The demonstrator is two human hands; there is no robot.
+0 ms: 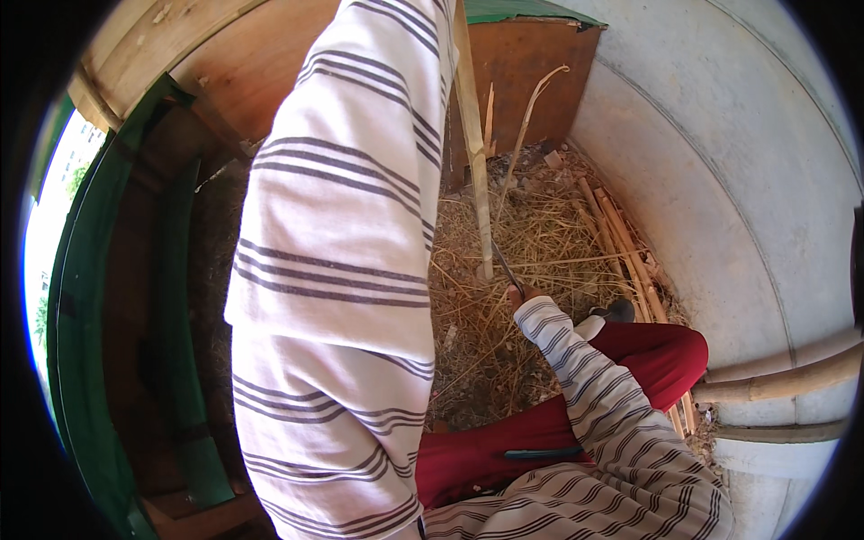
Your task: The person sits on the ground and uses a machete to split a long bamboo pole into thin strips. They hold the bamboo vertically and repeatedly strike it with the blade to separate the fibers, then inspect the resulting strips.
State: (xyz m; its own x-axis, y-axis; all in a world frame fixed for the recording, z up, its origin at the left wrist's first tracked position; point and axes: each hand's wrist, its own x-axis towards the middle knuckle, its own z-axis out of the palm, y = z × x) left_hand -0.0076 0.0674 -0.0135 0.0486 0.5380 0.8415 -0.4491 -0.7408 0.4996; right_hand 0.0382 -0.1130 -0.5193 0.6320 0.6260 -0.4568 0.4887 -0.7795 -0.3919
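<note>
1. Over the straw floor [540, 243], centre frame, we see the bamboo pole [474, 144] standing nearly upright, long axis top-to-bottom, foot in the straw.
2. Our right hand [519, 292] sits just right of the pole's foot, grip clamped on a thin blade [504, 263] angled up-left toward the pole.
3. Left hand: out of view above, sleeve [351, 270] only; grip can't tell.
4. Right hand's nearer.

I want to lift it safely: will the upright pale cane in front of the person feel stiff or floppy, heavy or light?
The upright cane looks long, thin and straight, so probably stiff yet light. Being tall and narrow, it would likely tip if released.
</note>
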